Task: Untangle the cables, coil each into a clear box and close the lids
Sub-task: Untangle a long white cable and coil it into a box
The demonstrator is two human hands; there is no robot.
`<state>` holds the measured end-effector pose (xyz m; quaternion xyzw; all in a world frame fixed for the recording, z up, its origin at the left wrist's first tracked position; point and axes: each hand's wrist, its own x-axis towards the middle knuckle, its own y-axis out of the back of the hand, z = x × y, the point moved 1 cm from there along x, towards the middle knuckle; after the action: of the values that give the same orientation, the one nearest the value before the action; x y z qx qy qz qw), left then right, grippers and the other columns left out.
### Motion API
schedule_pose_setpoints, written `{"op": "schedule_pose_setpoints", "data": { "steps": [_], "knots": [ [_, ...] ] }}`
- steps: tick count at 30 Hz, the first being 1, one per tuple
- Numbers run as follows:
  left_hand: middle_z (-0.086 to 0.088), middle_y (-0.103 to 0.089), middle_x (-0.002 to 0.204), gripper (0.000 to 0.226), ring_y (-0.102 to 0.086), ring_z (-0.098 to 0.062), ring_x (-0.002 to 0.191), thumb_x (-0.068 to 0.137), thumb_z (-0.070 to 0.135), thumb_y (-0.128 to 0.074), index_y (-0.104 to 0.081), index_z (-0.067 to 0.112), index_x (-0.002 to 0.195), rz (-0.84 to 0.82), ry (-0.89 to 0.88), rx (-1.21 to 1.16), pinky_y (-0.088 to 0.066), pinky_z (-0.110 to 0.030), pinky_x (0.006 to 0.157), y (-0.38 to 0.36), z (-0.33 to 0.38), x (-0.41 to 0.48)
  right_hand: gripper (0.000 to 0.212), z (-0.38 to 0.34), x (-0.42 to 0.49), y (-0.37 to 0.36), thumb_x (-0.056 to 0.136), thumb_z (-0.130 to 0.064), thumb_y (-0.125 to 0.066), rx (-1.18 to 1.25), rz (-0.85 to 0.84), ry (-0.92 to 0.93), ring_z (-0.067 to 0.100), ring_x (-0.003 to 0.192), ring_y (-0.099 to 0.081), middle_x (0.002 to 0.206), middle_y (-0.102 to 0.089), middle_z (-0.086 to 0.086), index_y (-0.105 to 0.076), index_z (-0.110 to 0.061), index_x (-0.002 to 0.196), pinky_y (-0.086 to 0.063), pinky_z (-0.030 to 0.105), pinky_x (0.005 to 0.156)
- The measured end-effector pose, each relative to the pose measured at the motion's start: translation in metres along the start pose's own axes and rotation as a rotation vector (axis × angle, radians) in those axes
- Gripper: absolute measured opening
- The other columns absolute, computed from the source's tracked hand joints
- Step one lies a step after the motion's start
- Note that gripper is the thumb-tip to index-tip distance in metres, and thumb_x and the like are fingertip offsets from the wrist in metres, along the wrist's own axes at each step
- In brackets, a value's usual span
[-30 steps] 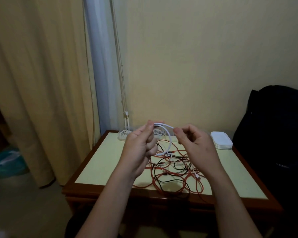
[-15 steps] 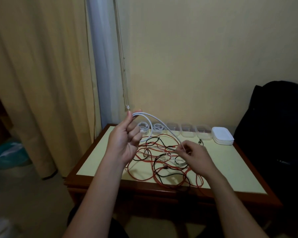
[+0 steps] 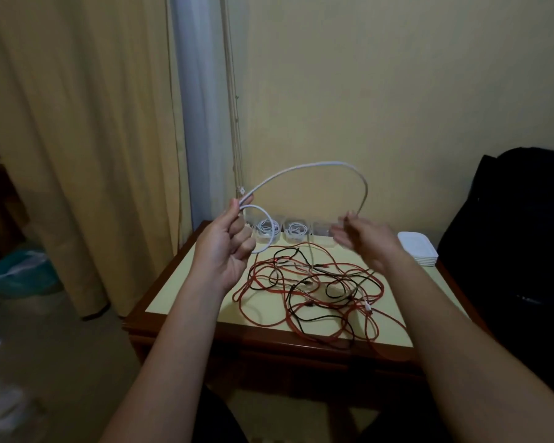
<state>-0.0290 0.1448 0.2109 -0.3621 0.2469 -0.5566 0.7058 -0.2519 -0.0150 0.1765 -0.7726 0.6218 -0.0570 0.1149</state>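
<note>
My left hand (image 3: pixel 225 251) is raised above the table's left side and pinches a white cable (image 3: pixel 304 168) that holds one small loop. From there the cable arcs high to the right and drops to my right hand (image 3: pixel 365 239), which is blurred with motion and has the cable running through its fingers. A tangle of red and black cables (image 3: pixel 317 289) lies on the table (image 3: pixel 186 282) below both hands. Clear boxes (image 3: pixel 296 232) stand in a row at the back edge; the two on the left hold coiled white cables.
A stack of white lids (image 3: pixel 418 249) sits at the table's back right corner. A black bag (image 3: pixel 518 238) stands to the right of the table. Curtains hang on the left, and a wall is close behind.
My right hand has risen from the tangle and drawn the white cable up into a tall arc. My left hand has stayed raised with its loop.
</note>
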Motion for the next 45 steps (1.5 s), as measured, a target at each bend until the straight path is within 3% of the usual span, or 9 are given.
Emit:
{"op": "schedule_pose_setpoints", "data": {
  "steps": [7, 16, 25, 28, 31, 34, 38, 42, 45],
  "knots": [
    [0.008, -0.020, 0.051, 0.029, -0.016, -0.005, 0.037, 0.105, 0.027, -0.046, -0.068, 0.009, 0.114, 0.006, 0.031, -0.061, -0.013, -0.018, 0.036, -0.006, 0.002, 0.005, 0.017, -0.092, 0.010, -0.023, 0.103, -0.016, -0.054, 0.324, -0.025, 0.258, 0.022, 0.096, -0.074, 0.111, -0.070, 0.020, -0.063, -0.001, 0.107, -0.062, 0.033, 0.077],
    [0.008, -0.022, 0.050, 0.028, -0.017, -0.006, 0.036, 0.105, 0.025, -0.045, -0.065, 0.012, 0.120, -0.001, 0.013, -0.104, -0.013, -0.017, 0.036, -0.012, 0.007, 0.003, 0.011, -0.143, -0.005, -0.008, 0.094, -0.010, -0.069, 0.288, 0.007, 0.451, 0.018, 0.097, -0.073, 0.100, -0.073, 0.010, -0.069, -0.011, 0.105, -0.061, 0.034, 0.085],
    [0.008, -0.023, 0.051, 0.032, -0.018, -0.006, 0.036, 0.106, 0.021, -0.044, -0.062, 0.011, 0.130, 0.037, 0.005, -0.147, -0.013, -0.018, 0.036, -0.010, 0.010, 0.007, 0.014, -0.152, 0.001, 0.013, 0.093, 0.007, -0.062, 0.279, 0.293, 0.408, 0.013, 0.064, -0.069, 0.074, -0.067, 0.007, -0.064, -0.006, 0.097, -0.060, 0.028, 0.068],
    [0.008, -0.024, 0.051, 0.032, -0.018, -0.006, 0.036, 0.106, 0.022, -0.045, -0.063, 0.011, 0.130, 0.041, 0.008, -0.153, -0.013, -0.019, 0.037, -0.010, 0.010, 0.007, 0.016, -0.160, 0.004, 0.021, 0.088, -0.001, -0.068, 0.069, 0.372, 0.537, 0.012, 0.067, -0.069, 0.075, -0.072, 0.002, -0.072, -0.014, 0.095, -0.061, 0.030, 0.075],
    [0.008, -0.024, 0.051, 0.031, -0.018, -0.006, 0.036, 0.105, 0.023, -0.045, -0.065, 0.013, 0.126, 0.023, 0.007, -0.178, -0.014, -0.020, 0.035, -0.011, 0.009, 0.008, 0.010, -0.151, 0.009, 0.028, 0.088, -0.018, -0.072, -0.586, 0.407, 0.636, 0.016, 0.075, -0.070, 0.086, -0.076, 0.006, -0.079, -0.020, 0.095, -0.061, 0.039, 0.079],
    [0.007, -0.023, 0.048, 0.029, -0.018, -0.008, 0.034, 0.106, 0.023, -0.043, -0.067, 0.014, 0.117, 0.027, 0.005, -0.234, -0.014, -0.021, 0.034, -0.007, 0.013, 0.012, 0.008, -0.136, 0.003, 0.029, 0.090, -0.025, -0.076, -0.970, 0.280, 0.575, 0.016, 0.081, -0.069, 0.089, -0.075, 0.000, -0.078, -0.017, 0.092, -0.051, 0.029, 0.081],
    [0.007, -0.023, 0.047, 0.027, -0.019, -0.009, 0.034, 0.107, 0.022, -0.041, -0.067, 0.012, 0.110, 0.052, -0.020, -0.275, -0.016, -0.021, 0.033, 0.001, 0.020, 0.015, 0.004, -0.111, -0.015, 0.034, 0.093, -0.018, -0.072, -0.766, 0.023, 0.423, 0.023, 0.082, -0.075, 0.085, -0.078, 0.004, -0.073, -0.021, 0.096, -0.056, 0.033, 0.078],
    [0.007, -0.023, 0.048, 0.026, -0.018, -0.008, 0.034, 0.107, 0.020, -0.041, -0.064, 0.011, 0.113, 0.072, -0.027, -0.238, -0.015, -0.021, 0.033, 0.000, 0.015, 0.015, 0.030, -0.081, -0.043, 0.026, 0.085, -0.002, -0.070, -0.531, -0.272, 0.235, 0.034, 0.095, -0.073, 0.092, -0.076, 0.014, -0.062, -0.006, 0.114, -0.055, 0.051, 0.097],
    [0.007, -0.023, 0.049, 0.028, -0.018, -0.007, 0.035, 0.107, 0.021, -0.041, -0.064, 0.011, 0.119, 0.071, 0.007, -0.227, -0.015, -0.020, 0.033, -0.002, 0.007, 0.015, 0.045, -0.061, -0.069, 0.007, 0.073, -0.006, -0.063, -0.371, -0.501, 0.060, 0.030, 0.088, -0.069, 0.088, -0.070, 0.012, -0.061, 0.000, 0.118, -0.057, 0.049, 0.093]
  ]
}}
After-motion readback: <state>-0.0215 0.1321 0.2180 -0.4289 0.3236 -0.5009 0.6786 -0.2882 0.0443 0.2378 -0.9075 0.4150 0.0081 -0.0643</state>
